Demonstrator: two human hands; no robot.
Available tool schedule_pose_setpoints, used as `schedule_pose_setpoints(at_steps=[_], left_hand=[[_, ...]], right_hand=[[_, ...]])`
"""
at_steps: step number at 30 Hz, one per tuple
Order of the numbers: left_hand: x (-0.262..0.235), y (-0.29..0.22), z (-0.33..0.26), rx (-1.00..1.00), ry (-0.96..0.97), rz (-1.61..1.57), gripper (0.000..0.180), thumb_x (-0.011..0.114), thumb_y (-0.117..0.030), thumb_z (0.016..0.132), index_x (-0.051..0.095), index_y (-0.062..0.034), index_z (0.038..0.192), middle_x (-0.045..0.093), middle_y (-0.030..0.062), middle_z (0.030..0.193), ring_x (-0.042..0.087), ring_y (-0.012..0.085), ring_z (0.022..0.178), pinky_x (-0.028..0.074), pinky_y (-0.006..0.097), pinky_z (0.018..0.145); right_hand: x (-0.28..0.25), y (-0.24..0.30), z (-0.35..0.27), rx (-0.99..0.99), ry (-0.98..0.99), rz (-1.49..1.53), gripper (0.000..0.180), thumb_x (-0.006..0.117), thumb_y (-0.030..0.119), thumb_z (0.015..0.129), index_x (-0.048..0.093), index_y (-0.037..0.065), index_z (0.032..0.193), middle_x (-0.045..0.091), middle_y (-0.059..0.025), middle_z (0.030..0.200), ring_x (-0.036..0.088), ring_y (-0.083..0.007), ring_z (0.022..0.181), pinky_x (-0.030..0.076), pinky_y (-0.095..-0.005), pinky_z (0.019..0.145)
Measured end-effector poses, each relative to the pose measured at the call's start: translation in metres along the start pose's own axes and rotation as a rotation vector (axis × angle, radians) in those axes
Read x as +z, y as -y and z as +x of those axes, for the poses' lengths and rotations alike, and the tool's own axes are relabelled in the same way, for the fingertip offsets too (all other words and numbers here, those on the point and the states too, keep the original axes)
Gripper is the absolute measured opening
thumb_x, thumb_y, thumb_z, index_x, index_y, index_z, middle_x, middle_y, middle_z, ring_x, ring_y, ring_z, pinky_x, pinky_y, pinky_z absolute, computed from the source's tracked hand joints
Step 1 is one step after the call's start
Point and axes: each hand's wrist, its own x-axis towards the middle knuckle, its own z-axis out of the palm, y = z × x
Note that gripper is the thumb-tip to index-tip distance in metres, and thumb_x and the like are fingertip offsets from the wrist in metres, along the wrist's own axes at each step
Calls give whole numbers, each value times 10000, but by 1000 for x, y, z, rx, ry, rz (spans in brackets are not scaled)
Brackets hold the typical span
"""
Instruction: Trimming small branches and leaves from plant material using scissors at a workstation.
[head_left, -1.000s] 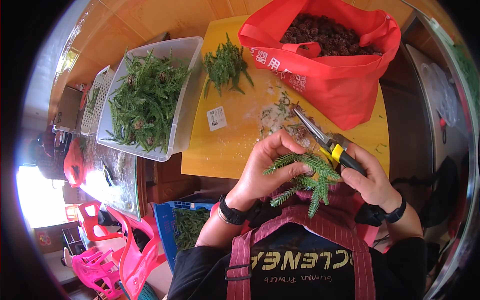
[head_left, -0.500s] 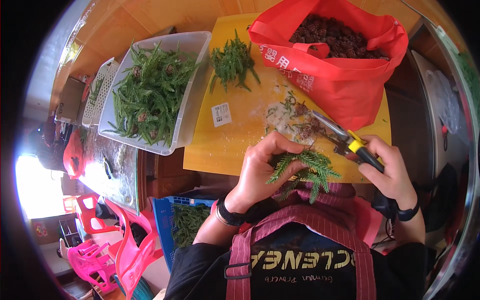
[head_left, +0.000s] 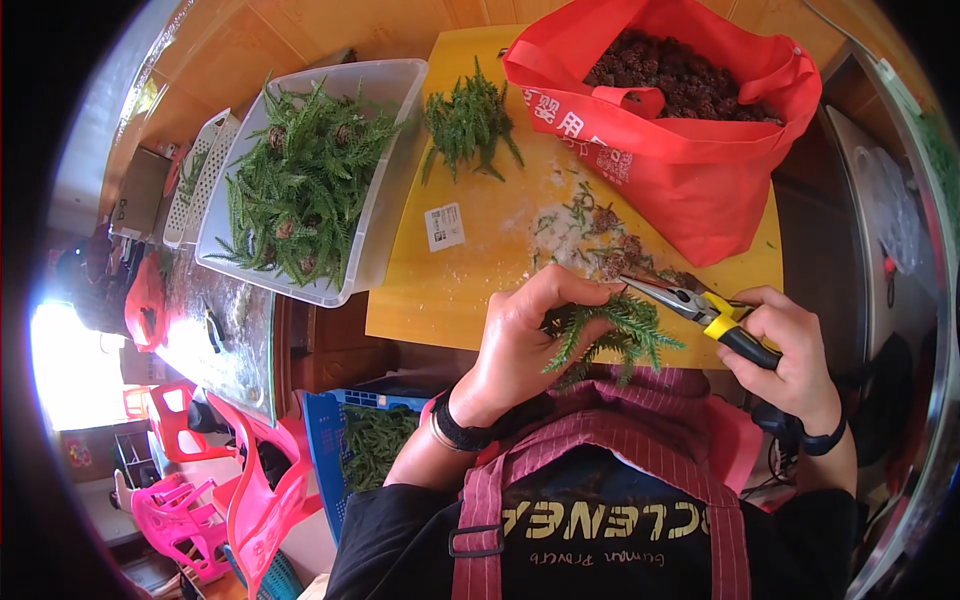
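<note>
My left hand [head_left: 532, 325] pinches a green fir sprig [head_left: 625, 330] near its stem end, over the table's front edge. In my right hand [head_left: 790, 350] are long-nose pliers [head_left: 695, 308] with yellow and black handles. Their jaw tips reach the top of the sprig, close to my left fingertips; whether they grip the stem I cannot tell. Just beyond the jaws, a few small brown pine cones [head_left: 628, 250] lie on the yellow table [head_left: 440, 300] among green clippings and white powder.
A clear plastic bin [head_left: 375, 225] of sprigs with cones stands at the left. A pile of sprigs [head_left: 470, 125] lies beside it. The red bag [head_left: 690, 170] at the back right holds many cones. A blue crate [head_left: 325, 440] of greenery and pink chairs [head_left: 265, 490] are lower left.
The pliers have swung down and left, so their tips now meet the sprig by my left fingers. My right hand has lowered slightly; the left hand has barely moved.
</note>
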Motion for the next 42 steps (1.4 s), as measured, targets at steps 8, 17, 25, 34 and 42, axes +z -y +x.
schedule_pose_setpoints(at_steps=[8, 17, 25, 34, 42], left_hand=[[1, -7, 7, 282, -44, 510, 221, 676, 98, 714, 581, -5, 886, 663, 126, 887, 659, 207, 870, 523, 275, 711], [-4, -2, 0, -80, -1, -89, 231, 675, 75, 736, 550, -7, 913, 646, 100, 923, 639, 153, 857, 504, 260, 753], [-3, -4, -1, -78, 30, -63, 261, 628, 148, 736, 520, 11, 930, 620, 111, 959, 615, 151, 898, 499, 263, 797], [-4, -6, 0, -62, 36, -24, 261, 639, 145, 726, 525, 13, 920, 621, 117, 959, 616, 161, 901, 498, 265, 795], [-6, 0, 4, 99, 19, -169, 241, 702, 30, 714, 581, -35, 911, 652, 115, 978, 642, 218, 906, 505, 290, 748]], right_hand=[[-3, 26, 7, -116, -124, -344, 198, 717, 77, 634, 540, 22, 705, 536, -106, 613, 559, -320, 653, 500, -405, 732], [-11, 19, 7, -19, -25, -59, 223, 720, 93, 622, 529, 16, 708, 548, -120, 651, 569, -344, 715, 494, -429, 761], [-10, 16, 4, -10, -31, -64, 231, 728, 89, 623, 529, 16, 715, 534, -112, 632, 569, -335, 668, 502, -414, 735], [-9, 13, 3, -59, -60, -73, 230, 736, 75, 617, 527, 22, 699, 519, -100, 602, 559, -322, 623, 505, -417, 730], [-13, 15, 2, -52, -66, -41, 221, 728, 67, 603, 519, 27, 663, 513, -86, 587, 556, -315, 606, 505, -414, 727]])
